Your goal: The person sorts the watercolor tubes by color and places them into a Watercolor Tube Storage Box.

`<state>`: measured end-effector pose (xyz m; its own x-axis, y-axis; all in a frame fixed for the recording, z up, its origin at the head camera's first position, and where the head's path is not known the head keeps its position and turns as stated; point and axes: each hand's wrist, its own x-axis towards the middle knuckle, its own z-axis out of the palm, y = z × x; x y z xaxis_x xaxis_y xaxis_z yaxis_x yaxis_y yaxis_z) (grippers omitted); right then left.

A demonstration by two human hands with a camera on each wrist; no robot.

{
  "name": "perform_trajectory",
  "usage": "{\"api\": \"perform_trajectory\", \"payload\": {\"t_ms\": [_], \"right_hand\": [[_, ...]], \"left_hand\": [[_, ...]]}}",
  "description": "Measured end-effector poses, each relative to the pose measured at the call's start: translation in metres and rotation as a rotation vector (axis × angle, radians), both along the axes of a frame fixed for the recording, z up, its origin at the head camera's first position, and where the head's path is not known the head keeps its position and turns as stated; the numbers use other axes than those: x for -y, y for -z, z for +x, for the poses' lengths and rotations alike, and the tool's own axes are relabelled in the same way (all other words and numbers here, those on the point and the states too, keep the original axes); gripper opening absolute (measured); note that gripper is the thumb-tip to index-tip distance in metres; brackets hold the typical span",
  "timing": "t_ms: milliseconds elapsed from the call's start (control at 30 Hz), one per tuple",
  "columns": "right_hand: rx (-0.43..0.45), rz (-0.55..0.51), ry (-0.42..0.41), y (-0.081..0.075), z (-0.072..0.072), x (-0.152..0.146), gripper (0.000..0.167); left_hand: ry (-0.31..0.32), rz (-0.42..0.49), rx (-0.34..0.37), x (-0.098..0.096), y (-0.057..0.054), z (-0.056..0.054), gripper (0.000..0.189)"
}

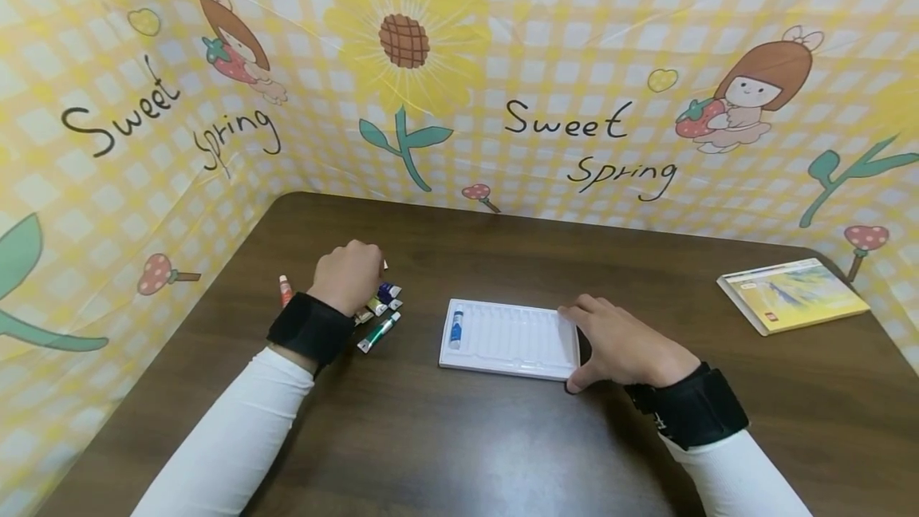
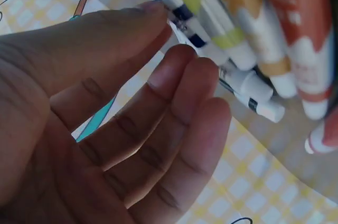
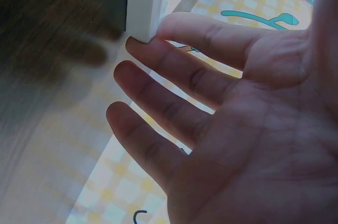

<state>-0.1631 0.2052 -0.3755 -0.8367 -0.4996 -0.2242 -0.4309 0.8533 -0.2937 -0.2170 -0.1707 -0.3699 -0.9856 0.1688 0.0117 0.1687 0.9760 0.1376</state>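
Observation:
My left hand point(image 1: 349, 276) is over a small heap of paint tubes at the left. In the left wrist view its thumb and index fingertips come together at a blue-labelled paint tube point(image 2: 182, 15) and pinch it, while the other fingers bend loosely. A green tube point(image 1: 378, 333) lies nearest me beside that heap. At the centre is a white ribbed tray point(image 1: 513, 337), with one blue paint tube point(image 1: 456, 329) in its leftmost slot. My right hand point(image 1: 632, 341) holds the tray's right end, thumb at the near corner and fingertips at the far one.
A yellow illustrated box point(image 1: 797, 295) lies at the table's back right. The red tube point(image 1: 285, 291) sits left of my left hand. Yellow checked cloth point(image 1: 560, 38) walls in the brown table point(image 1: 459, 445) at the back and left.

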Motion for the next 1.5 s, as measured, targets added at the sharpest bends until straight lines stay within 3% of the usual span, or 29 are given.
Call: {"api": "perform_trajectory", "payload": {"t_ms": [500,700,867,1067,1200,1500], "right_hand": [[-0.006,-0.003,-0.004,0.001,0.001,0.000,0.101],[-0.001,-0.004,-0.005,0.002,0.001,0.000,0.100],[0.000,-0.004,-0.006,0.002,0.002,0.000,0.100],[-0.004,-0.008,-0.002,0.002,0.001,-0.001,0.100],[0.002,-0.014,-0.007,0.003,0.000,0.000,0.100],[0.002,-0.011,0.008,0.002,0.000,-0.001,0.101]], "left_hand": [[0.094,0.013,-0.069,-0.010,0.009,-0.006,0.034],[0.159,0.071,-0.085,-0.014,0.012,-0.005,0.033],[0.085,0.102,-0.127,-0.017,0.013,-0.003,0.015],[-0.027,0.105,-0.051,-0.024,0.011,-0.005,0.019],[-0.032,0.112,-0.008,-0.027,0.012,-0.006,0.018],[-0.011,0.145,-0.035,-0.032,0.014,-0.011,0.031]]}}
